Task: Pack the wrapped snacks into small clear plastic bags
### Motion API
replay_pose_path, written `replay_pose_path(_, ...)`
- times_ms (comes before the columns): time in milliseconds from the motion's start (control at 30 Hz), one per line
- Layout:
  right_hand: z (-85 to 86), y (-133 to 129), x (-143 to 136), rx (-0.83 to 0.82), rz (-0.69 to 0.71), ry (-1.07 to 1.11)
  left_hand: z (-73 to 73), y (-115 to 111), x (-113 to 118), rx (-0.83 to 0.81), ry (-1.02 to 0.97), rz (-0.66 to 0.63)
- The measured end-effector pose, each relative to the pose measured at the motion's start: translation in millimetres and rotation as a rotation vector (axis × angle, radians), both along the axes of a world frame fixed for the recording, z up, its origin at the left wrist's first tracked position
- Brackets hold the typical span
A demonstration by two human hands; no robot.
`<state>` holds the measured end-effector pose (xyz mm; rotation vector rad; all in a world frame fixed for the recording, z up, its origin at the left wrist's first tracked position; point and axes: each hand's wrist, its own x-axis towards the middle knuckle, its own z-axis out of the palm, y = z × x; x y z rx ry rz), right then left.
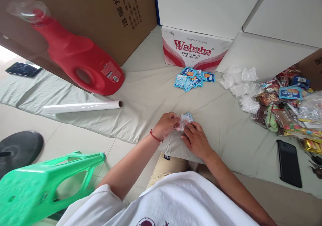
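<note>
Near the front edge of the cloth-covered surface, a small blue snack packet (189, 116) lies partly within crinkled clear plastic (184, 119). My left hand (166, 123), with a red cord at the wrist, is closed and pinches the left side of the plastic. From the right, my right hand (197, 139) holds the packet and its plastic with curved fingers, its thumb a little apart. The fingers hide part of the packet. Farther back, several matching blue packets (190, 79) lie in a loose pile before a white and red Wahaha water carton (195, 50).
Crumpled clear plastic bags (240, 80) and a heap of mixed snack packets (281, 110) lie right, near a black phone (289, 164). On the left are a red jug (83, 56), a white roll (83, 107), another phone (23, 69) and a green stool (45, 185).
</note>
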<state>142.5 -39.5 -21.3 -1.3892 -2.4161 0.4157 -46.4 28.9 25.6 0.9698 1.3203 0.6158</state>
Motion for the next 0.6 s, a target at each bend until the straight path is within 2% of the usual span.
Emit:
replay_pose_path(67,0.6,2.8,4.4,-0.028,0.046,0.055,-2.3,7.4,12.1,-0.104,-0.171,0.068)
replay_pose_path(167,1.7,6.2,14.7,-0.065,0.106,0.165,-6.1,9.5,30.0,-0.025,-0.192,0.048)
replay_pose_path(267,1.3,5.9,25.3,-0.101,0.060,0.373,-8.9,2.6,42.5,0.232,0.104,-0.090)
replay_pose_path(367,-0.3,3.9,32.5,-0.125,-0.175,0.578,-9.6,-9.9,45.2,0.521,0.543,-0.270)
replay_pose_path(433,-1.6,3.4,34.3,-0.080,-0.307,0.612,-10.2,-19.5,41.8,0.658,0.757,-0.331)
replay_pose_path(467,-2.2,3.5,34.1,-0.040,-0.327,0.590,-11.1,-24.1,39.1,0.714,0.828,-0.350)
replay_pose_path(533,-3.3,3.9,31.6,0.042,-0.261,0.480,-14.3,-31.6,32.9,0.796,0.921,-0.355)
replay_pose_path(600,-4.3,3.7,26.9,0.091,-0.127,0.321,-19.7,-35.6,27.0,0.859,0.959,-0.334)
